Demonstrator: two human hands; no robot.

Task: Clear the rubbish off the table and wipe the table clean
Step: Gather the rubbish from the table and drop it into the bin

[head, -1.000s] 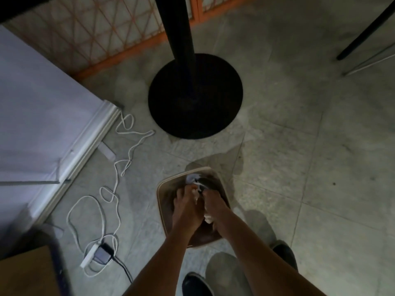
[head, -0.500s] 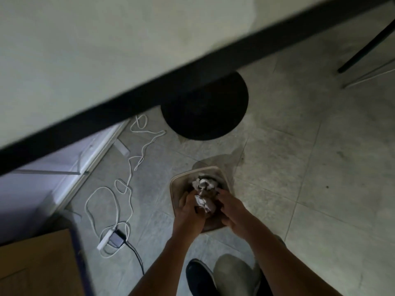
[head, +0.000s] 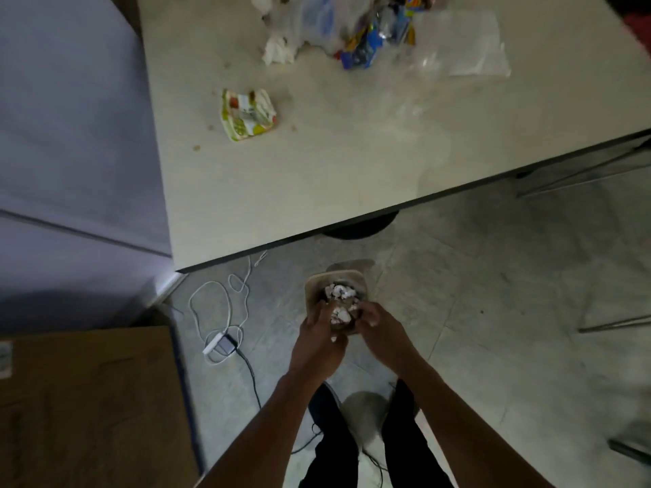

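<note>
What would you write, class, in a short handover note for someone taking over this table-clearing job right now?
Left hand and right hand: both over the floor bin, fingers curled around crumpled paper going in.
Done: some white paper wads already binned.
Left on the table: squashed carton, tissue, blue wrappers, clear plastic bag, scattered crumbs.
Wiping not yet started; no cloth in view.
</note>
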